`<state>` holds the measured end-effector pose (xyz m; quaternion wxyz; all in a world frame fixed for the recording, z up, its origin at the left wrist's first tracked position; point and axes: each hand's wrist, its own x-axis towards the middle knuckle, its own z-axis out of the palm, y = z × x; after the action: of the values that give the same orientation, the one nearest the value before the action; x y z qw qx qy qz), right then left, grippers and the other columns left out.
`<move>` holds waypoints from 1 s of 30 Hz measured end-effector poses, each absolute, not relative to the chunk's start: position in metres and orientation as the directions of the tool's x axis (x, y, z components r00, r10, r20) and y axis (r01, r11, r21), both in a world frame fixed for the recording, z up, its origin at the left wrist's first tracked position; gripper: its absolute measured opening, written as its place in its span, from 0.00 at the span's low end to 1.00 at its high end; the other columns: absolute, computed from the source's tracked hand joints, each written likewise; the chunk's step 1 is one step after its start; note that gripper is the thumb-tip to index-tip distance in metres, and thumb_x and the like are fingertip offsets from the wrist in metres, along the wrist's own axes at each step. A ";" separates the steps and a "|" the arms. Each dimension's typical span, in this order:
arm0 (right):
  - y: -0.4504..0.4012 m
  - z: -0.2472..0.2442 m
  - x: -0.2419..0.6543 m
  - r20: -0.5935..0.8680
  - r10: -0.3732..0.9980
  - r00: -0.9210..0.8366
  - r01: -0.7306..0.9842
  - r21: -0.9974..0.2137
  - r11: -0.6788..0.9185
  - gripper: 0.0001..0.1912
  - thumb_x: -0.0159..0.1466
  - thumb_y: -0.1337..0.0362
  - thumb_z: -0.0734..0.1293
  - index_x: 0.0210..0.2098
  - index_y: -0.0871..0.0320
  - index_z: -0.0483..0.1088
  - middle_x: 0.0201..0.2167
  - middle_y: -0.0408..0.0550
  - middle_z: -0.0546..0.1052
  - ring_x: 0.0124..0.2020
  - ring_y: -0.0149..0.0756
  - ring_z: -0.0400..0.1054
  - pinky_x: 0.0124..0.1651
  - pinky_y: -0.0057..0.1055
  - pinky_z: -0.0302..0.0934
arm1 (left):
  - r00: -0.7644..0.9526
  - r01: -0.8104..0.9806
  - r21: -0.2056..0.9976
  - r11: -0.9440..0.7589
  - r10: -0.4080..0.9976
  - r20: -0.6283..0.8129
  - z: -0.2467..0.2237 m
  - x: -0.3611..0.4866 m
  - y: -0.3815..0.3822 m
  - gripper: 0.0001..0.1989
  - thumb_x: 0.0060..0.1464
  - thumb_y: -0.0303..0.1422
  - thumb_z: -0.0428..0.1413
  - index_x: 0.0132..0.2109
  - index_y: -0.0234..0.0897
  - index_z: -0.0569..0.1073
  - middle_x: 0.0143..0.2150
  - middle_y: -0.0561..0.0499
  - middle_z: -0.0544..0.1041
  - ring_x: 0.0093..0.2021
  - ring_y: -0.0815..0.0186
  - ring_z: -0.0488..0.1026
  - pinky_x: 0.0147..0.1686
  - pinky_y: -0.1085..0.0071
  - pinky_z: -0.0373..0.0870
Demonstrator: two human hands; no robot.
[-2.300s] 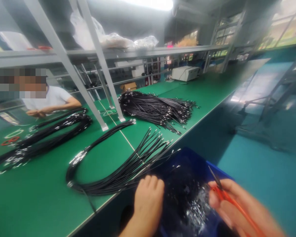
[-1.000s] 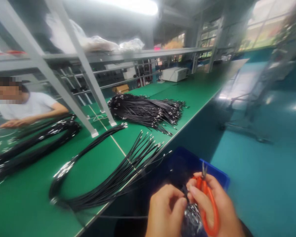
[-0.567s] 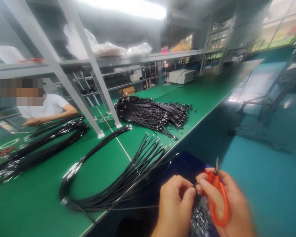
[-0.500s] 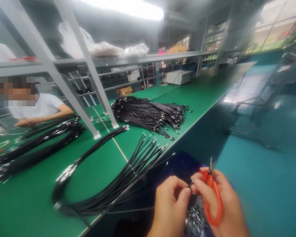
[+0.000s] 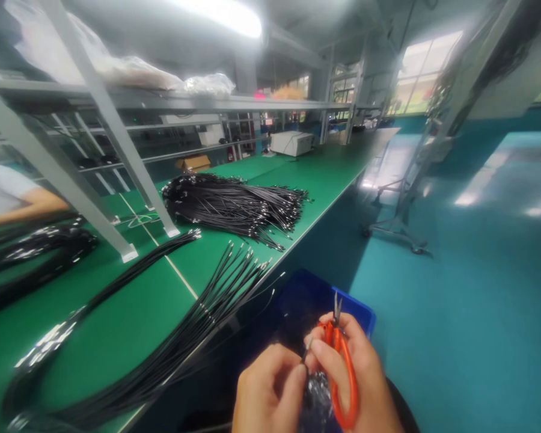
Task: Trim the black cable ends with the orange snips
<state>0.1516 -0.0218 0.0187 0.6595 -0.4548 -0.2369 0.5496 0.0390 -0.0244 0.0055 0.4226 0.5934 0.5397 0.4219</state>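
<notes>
Left hand (image 5: 270,394): curled, thumb and forefinger pinched on the end of a thin black wire (image 5: 307,350); touching the right hand's fingertips.
Right hand (image 5: 358,376): closed round orange snips (image 5: 340,373), blades pointing up and nearly shut; forefinger and thumb also meet at the wire end.
Wire: held between both hands, just above the bin; blurred, so the tip detail cannot be told.
Bin (image 5: 342,300): blue, directly under and behind the hands; holds a dark tangle of wires (image 5: 316,397) with shiny ends, partly hidden by the hands.
Desk (image 5: 130,313): green, left of the hands.
Loop (image 5: 175,337): black wires on the desk, ends fanned toward the bin.
Pile (image 5: 229,201): larger heap of wires, farther away beyond the loop.
Co-worker's arm (image 5: 18,204): far left, across the desk.
</notes>
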 end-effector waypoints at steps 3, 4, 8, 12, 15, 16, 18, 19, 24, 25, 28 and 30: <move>-0.029 0.019 0.150 -0.261 0.938 0.230 -0.595 -0.800 -0.077 0.15 0.51 0.64 0.75 0.35 0.54 0.68 0.22 0.38 0.74 0.21 0.27 0.65 0.26 0.23 0.61 | 0.055 0.321 0.937 -0.140 0.990 0.129 -0.002 0.038 -0.029 0.09 0.53 0.33 0.54 0.27 0.38 0.73 0.23 0.53 0.74 0.25 0.66 0.69 0.27 0.73 0.62; -0.031 0.019 0.148 -0.290 0.933 0.212 -0.626 -0.774 -0.099 0.15 0.50 0.63 0.75 0.36 0.55 0.69 0.22 0.39 0.75 0.22 0.29 0.66 0.27 0.24 0.62 | 0.052 0.300 0.944 -0.139 0.990 0.129 -0.004 0.038 -0.031 0.09 0.54 0.34 0.53 0.28 0.38 0.73 0.24 0.52 0.74 0.26 0.65 0.69 0.28 0.72 0.63; -0.032 0.020 0.140 -0.317 0.924 0.214 -0.664 -0.741 -0.101 0.16 0.46 0.59 0.77 0.31 0.54 0.71 0.21 0.40 0.73 0.21 0.34 0.67 0.25 0.29 0.64 | 0.042 0.104 0.989 -0.107 0.994 0.103 -0.002 0.042 -0.033 0.10 0.57 0.39 0.51 0.36 0.38 0.71 0.27 0.53 0.72 0.26 0.64 0.70 0.27 0.72 0.66; -0.030 0.022 0.133 -0.287 0.928 0.236 -0.636 -0.768 -0.076 0.17 0.42 0.60 0.78 0.28 0.52 0.69 0.18 0.39 0.71 0.19 0.35 0.64 0.22 0.30 0.63 | -0.032 0.085 0.986 -0.145 0.988 0.149 0.014 0.045 -0.027 0.09 0.53 0.39 0.56 0.33 0.37 0.71 0.27 0.54 0.68 0.25 0.67 0.66 0.25 0.74 0.64; -0.034 0.025 0.133 -0.300 0.931 0.209 -0.634 -0.766 -0.105 0.17 0.45 0.61 0.78 0.30 0.53 0.70 0.20 0.39 0.73 0.20 0.31 0.64 0.23 0.26 0.63 | 0.099 -0.089 0.996 0.027 0.995 -0.018 0.020 0.039 -0.019 0.12 0.54 0.39 0.57 0.28 0.36 0.69 0.21 0.55 0.69 0.22 0.69 0.66 0.23 0.74 0.63; -0.037 0.026 0.135 -0.313 0.930 0.194 -0.641 -0.758 -0.121 0.17 0.45 0.61 0.78 0.32 0.53 0.71 0.21 0.39 0.74 0.21 0.31 0.65 0.25 0.26 0.63 | 0.170 -0.172 0.981 0.095 0.983 -0.065 0.020 0.037 -0.018 0.12 0.54 0.39 0.57 0.29 0.35 0.70 0.20 0.55 0.70 0.21 0.69 0.66 0.24 0.74 0.63; -0.040 0.027 0.137 -0.332 0.928 0.171 -0.655 -0.742 -0.145 0.18 0.46 0.60 0.77 0.35 0.54 0.72 0.24 0.40 0.75 0.23 0.30 0.66 0.31 0.26 0.66 | 0.252 -0.291 0.942 0.167 0.963 -0.093 0.020 0.033 -0.016 0.11 0.52 0.38 0.59 0.30 0.33 0.72 0.19 0.53 0.73 0.21 0.69 0.67 0.25 0.74 0.63; -0.041 0.026 0.139 -0.335 0.928 0.160 -0.660 -0.735 -0.152 0.17 0.47 0.60 0.77 0.34 0.54 0.72 0.24 0.41 0.75 0.24 0.31 0.66 0.33 0.27 0.66 | 0.253 -0.329 0.929 0.170 0.964 -0.086 0.019 0.032 -0.016 0.11 0.52 0.37 0.60 0.30 0.33 0.72 0.19 0.53 0.74 0.22 0.70 0.67 0.25 0.74 0.63; -0.037 0.020 0.140 -0.323 0.943 0.074 -0.684 -0.705 -0.188 0.12 0.50 0.64 0.76 0.32 0.55 0.71 0.22 0.39 0.73 0.24 0.30 0.66 0.30 0.26 0.64 | 0.210 -0.407 0.894 0.186 0.972 -0.106 0.019 0.034 -0.018 0.11 0.52 0.37 0.61 0.30 0.34 0.71 0.20 0.55 0.73 0.22 0.71 0.66 0.25 0.76 0.61; -0.036 0.019 0.140 -0.321 0.944 0.076 -0.690 -0.700 -0.182 0.13 0.50 0.64 0.76 0.33 0.55 0.71 0.23 0.40 0.74 0.24 0.30 0.66 0.31 0.26 0.65 | 0.212 -0.412 0.892 0.187 0.972 -0.106 0.019 0.034 -0.017 0.11 0.51 0.37 0.61 0.31 0.34 0.71 0.21 0.55 0.73 0.23 0.72 0.66 0.25 0.76 0.61; -0.033 0.020 0.138 -0.297 0.949 0.105 -0.721 -0.680 -0.134 0.13 0.49 0.65 0.76 0.32 0.55 0.72 0.23 0.39 0.74 0.23 0.28 0.65 0.30 0.24 0.64 | 0.217 -0.443 0.883 0.158 0.974 -0.066 0.019 0.036 -0.015 0.11 0.49 0.36 0.63 0.30 0.34 0.70 0.24 0.56 0.70 0.23 0.72 0.67 0.25 0.75 0.63; -0.032 0.020 0.138 -0.266 0.957 0.113 -0.742 -0.664 -0.096 0.12 0.48 0.66 0.76 0.31 0.56 0.71 0.22 0.38 0.73 0.21 0.27 0.64 0.27 0.22 0.62 | 0.192 -0.454 0.878 0.150 0.979 -0.068 0.018 0.036 -0.014 0.11 0.48 0.35 0.63 0.28 0.34 0.69 0.24 0.57 0.69 0.23 0.72 0.66 0.25 0.76 0.63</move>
<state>0.1379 -0.0317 0.0203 0.6550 -0.3572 -0.1510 0.6485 0.0358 -0.0138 0.0182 0.6738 0.3770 0.3482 0.5317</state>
